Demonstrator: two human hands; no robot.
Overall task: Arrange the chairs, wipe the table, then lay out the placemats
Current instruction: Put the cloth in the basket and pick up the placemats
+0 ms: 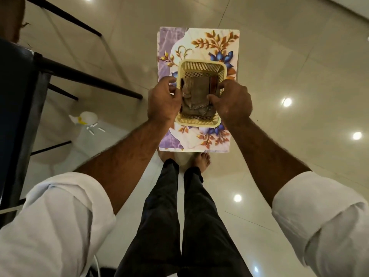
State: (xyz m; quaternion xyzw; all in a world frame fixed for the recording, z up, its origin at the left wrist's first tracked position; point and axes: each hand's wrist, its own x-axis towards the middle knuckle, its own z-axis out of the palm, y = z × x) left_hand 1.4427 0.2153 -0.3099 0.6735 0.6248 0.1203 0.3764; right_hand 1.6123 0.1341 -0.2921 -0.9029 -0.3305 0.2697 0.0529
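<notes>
Sleeves (60,216), white and rolled, flank dark trousers (159,216) and a bare foot (202,159) on the tiled floor (299,66). Ahead, the left grip (164,100) curls closed on the left rim of a cream basket (201,65). The right grip (231,102) hooks its fingers over the right rim. A crumpled cloth (196,90) lies inside. The basket sits on the floral placemats (211,40), a flat stack level above the feet. Farther left stands a black frame (87,79), with a white object (87,116) on the floor beside it.

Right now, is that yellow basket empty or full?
Not empty: a crumpled grey-brown cloth lies inside the basket, beside a dark red item.
</notes>
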